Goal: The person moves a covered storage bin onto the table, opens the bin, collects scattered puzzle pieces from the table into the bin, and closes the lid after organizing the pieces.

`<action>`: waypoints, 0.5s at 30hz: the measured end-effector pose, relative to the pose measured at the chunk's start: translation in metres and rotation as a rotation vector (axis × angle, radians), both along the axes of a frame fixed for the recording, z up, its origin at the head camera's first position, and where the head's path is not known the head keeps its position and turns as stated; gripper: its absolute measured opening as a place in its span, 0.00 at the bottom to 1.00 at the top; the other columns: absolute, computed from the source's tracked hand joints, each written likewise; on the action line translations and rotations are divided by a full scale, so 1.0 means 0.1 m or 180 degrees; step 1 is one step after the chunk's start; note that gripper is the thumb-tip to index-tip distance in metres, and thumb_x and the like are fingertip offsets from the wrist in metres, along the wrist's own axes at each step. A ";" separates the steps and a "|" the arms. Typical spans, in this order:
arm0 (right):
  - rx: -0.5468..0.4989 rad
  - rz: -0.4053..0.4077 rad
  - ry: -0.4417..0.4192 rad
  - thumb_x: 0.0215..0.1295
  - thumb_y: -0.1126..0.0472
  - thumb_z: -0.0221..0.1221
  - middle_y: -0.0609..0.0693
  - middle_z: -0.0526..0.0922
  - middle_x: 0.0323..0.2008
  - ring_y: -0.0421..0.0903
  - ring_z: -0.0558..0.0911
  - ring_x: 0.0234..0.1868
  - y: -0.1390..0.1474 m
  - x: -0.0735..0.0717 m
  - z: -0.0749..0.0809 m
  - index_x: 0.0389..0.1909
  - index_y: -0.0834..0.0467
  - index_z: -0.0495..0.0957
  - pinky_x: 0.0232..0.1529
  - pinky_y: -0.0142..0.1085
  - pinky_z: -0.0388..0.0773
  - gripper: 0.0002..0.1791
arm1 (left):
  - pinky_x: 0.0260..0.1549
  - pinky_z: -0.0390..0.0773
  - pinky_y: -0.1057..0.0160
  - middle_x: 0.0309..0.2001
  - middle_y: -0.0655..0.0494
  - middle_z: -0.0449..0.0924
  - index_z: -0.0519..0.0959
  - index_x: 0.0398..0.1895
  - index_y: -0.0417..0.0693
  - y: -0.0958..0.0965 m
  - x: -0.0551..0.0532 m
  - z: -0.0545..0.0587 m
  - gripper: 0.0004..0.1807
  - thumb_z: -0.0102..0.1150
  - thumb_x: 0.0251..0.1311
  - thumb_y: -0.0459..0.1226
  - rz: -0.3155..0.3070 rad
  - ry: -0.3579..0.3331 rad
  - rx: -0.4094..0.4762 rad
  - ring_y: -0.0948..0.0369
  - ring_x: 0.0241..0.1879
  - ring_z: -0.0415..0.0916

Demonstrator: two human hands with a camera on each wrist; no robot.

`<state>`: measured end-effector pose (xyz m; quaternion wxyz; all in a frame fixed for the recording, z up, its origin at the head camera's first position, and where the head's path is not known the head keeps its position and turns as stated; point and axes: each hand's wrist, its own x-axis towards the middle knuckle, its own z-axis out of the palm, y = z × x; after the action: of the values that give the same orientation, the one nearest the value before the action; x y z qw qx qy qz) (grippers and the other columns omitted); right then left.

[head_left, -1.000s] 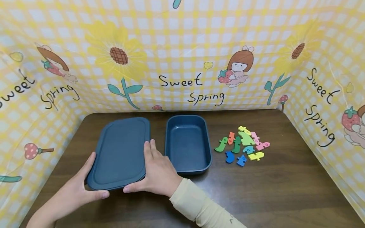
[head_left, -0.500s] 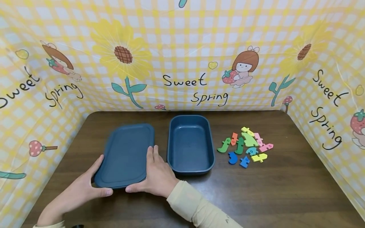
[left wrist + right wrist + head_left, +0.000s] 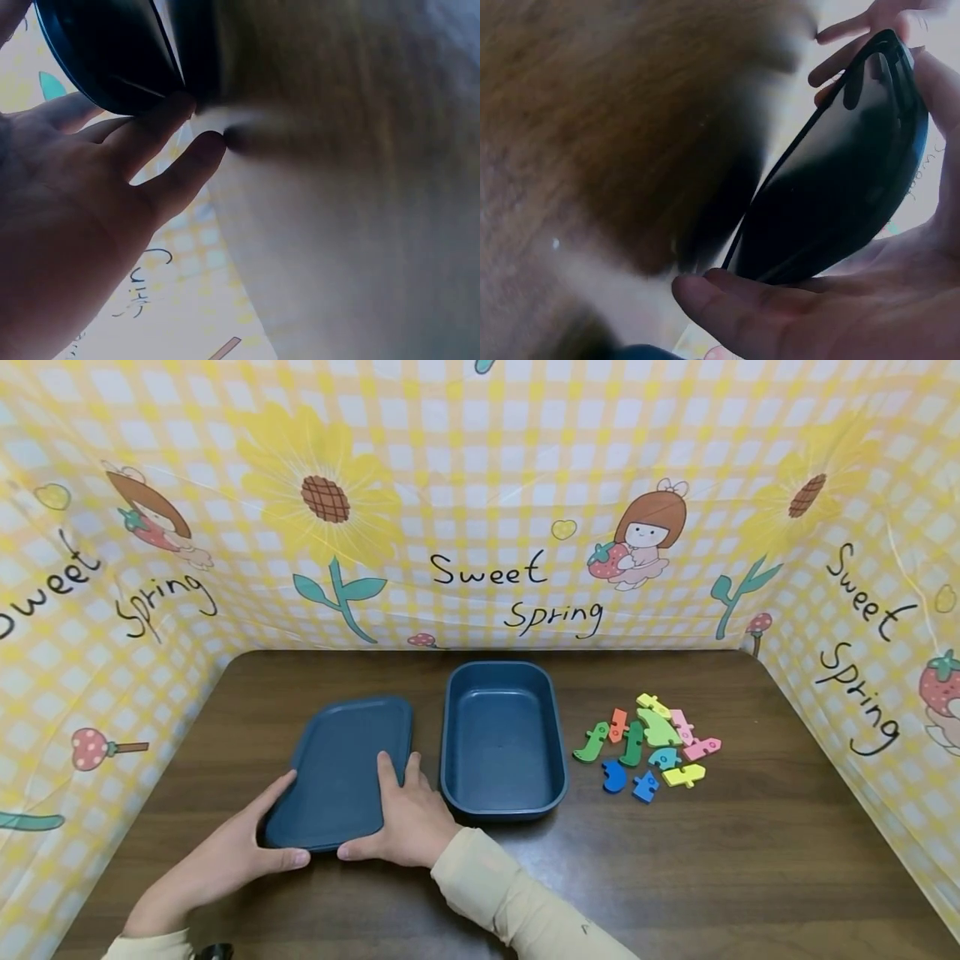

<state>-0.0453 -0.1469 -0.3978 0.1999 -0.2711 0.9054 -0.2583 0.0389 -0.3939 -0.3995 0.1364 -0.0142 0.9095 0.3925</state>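
Observation:
A dark blue rounded rectangular lid [image 3: 348,768] is held between both hands at the left of the table. My left hand [image 3: 232,852] grips its near left corner, thumb along the front edge and fingers along the left side. My right hand [image 3: 412,818] holds the near right corner, thumb at the front edge and fingers up the right side. From the right wrist, the lid's dark glossy side [image 3: 817,195] shows between the hands, close over the table. To the right stands an open blue box [image 3: 498,752] with nothing in it.
Several colourful puzzle pieces lie right of the box, among them a yellow piece [image 3: 684,775], a dark green piece [image 3: 632,745] and a blue piece [image 3: 614,777]. A yellow checked cloth [image 3: 480,485] encloses the brown table [image 3: 675,877] at the back and sides.
Both hands have brought the lid down and nearer, slightly rightward. The right fingers have shifted along its right side. The box and puzzle pieces stay where they were.

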 end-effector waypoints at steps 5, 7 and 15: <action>0.0203 0.0006 0.0104 0.48 0.26 0.69 0.69 0.48 0.77 0.62 0.56 0.75 -0.04 -0.01 -0.04 0.82 0.48 0.44 0.66 0.48 0.67 0.67 | 0.57 0.57 0.26 0.76 0.25 0.40 0.40 0.82 0.45 0.03 -0.04 -0.02 0.63 0.74 0.55 0.53 -0.0027 0.0030 -0.0130 0.24 0.70 0.44; 0.0280 0.0006 0.0158 0.48 0.27 0.70 0.69 0.49 0.76 0.62 0.54 0.76 -0.05 -0.02 -0.05 0.82 0.48 0.45 0.66 0.48 0.67 0.67 | 0.56 0.57 0.25 0.76 0.24 0.39 0.41 0.82 0.43 0.04 -0.05 -0.04 0.63 0.74 0.55 0.54 -0.0033 0.0013 -0.0169 0.24 0.70 0.44; 0.0475 0.0043 0.0393 0.49 0.28 0.70 0.71 0.52 0.75 0.65 0.52 0.76 -0.08 -0.05 -0.09 0.82 0.50 0.48 0.65 0.45 0.68 0.66 | 0.55 0.59 0.25 0.75 0.21 0.38 0.44 0.80 0.38 0.12 -0.10 -0.08 0.62 0.74 0.55 0.53 -0.0072 0.0048 -0.0248 0.22 0.68 0.45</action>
<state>-0.0499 -0.1553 -0.4073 0.1652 -0.2770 0.9309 -0.1716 0.0291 -0.3823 -0.4074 0.1333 -0.0062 0.9252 0.3553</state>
